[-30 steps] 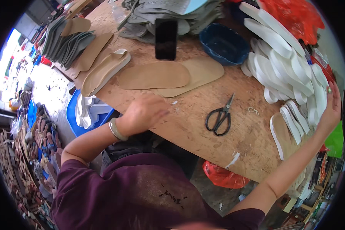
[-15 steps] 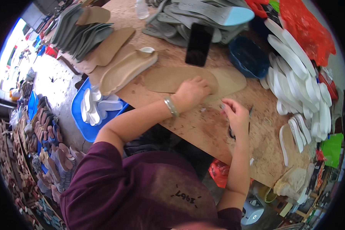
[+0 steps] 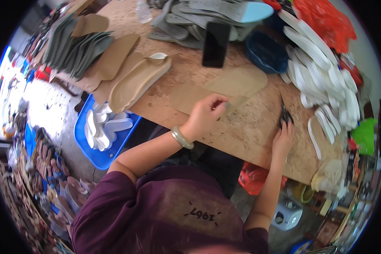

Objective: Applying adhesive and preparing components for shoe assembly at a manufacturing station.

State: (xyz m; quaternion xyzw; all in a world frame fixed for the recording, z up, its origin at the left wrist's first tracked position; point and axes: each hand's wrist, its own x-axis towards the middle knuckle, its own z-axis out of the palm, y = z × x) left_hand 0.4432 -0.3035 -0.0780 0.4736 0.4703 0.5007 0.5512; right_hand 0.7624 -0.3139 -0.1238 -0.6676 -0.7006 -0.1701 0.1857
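Observation:
My left hand (image 3: pixel 205 115), with a pale bangle (image 3: pixel 182 137) at its wrist, is closed in a loose pinch above the near edge of a tan insole sheet (image 3: pixel 183 96). Whatever lies between its fingertips is too small or hidden to name. A second tan insole sheet (image 3: pixel 245 80) overlaps behind and to the right. Over on the right, my right hand (image 3: pixel 282 139) has its fingers closed on the handles of dark scissors (image 3: pixel 285 115), whose blades point away from me.
Behind the sheets lie a black phone (image 3: pixel 216 44), a dark blue bowl (image 3: pixel 266 53) and stacked grey insoles (image 3: pixel 182 31). White soles (image 3: pixel 313 72) crowd the right side. Tan footbeds (image 3: pixel 139 84) sit at the left, above a blue bin (image 3: pixel 81 137) holding white pieces.
My right hand has moved right, away from the sheets, and now grips the scissors. My left hand has lifted off the front sheet and curled its fingers.

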